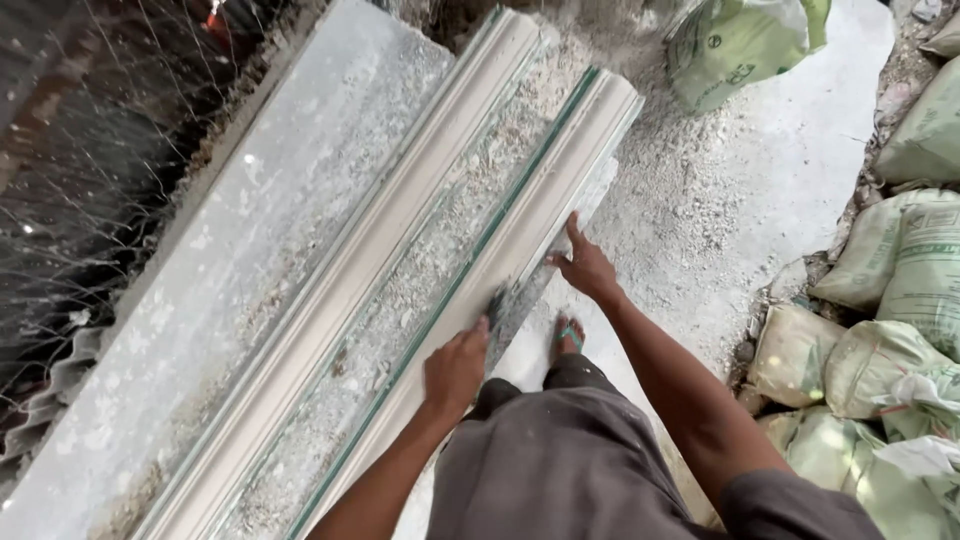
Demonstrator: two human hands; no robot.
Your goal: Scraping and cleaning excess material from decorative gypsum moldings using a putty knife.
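Left hand: we see our left hand (455, 368) closed around a small dark scraping tool (495, 303), the fingers clamped on its handle; which tool exactly we cannot tell.
Tool: its tip sticks out just past the knuckles and touches the near edge of the long white moulding (430, 230).
Right hand: our right hand (587, 268) is open, fingers spread, holding nothing; the fingertips press on the moulding's outer edge, a little ahead and to the right of the left hand.
Moulding: a long pale cast strip lying slantwise, running away from both hands towards the upper middle; a thin green line (470, 260) runs along it just left of the left hand, and grey crumbs fill its shallow middle channel.
Surface: a dusty grey slab (250, 230) lies beyond the moulding, to the left of both hands.
Foot: a foot in a green sandal (568, 335) stands between the two hands, on the white dusty floor (720, 200).
Sacks: several pale green sacks (880, 330) are piled to the right of the right hand, well apart from it; another sack (740, 40) lies far ahead.
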